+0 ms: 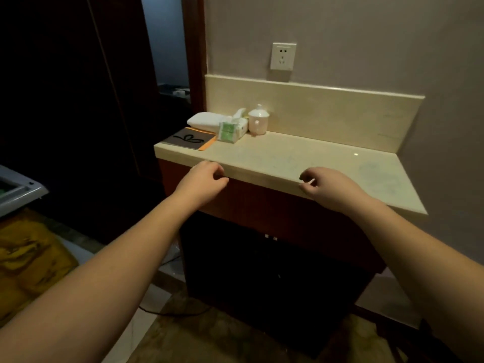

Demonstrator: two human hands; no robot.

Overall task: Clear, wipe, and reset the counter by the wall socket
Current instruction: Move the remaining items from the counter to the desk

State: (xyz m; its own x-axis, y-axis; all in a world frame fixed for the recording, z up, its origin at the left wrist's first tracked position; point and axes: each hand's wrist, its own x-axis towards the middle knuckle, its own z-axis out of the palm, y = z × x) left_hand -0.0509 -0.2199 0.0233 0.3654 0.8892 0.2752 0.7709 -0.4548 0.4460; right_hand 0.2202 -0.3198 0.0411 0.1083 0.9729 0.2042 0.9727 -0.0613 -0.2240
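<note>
Beige counter (288, 158) below wall socket (283, 56), items clustered left.

Two bare forearms and hands, nothing worn

Both arms enter from the bottom corners of the frame, the left from the lower left and the right from the lower right, uncovered along their whole visible length: no sleeve edge or cuff shows anywhere. The left hand (203, 180), left of centre, and the right hand (328, 186), right of centre, carry no glove, ring, watch or bracelet at finger or wrist. The forearms are broad and smooth, tapering to the wrists. Fingernails are too small and dim to make out.
</note>
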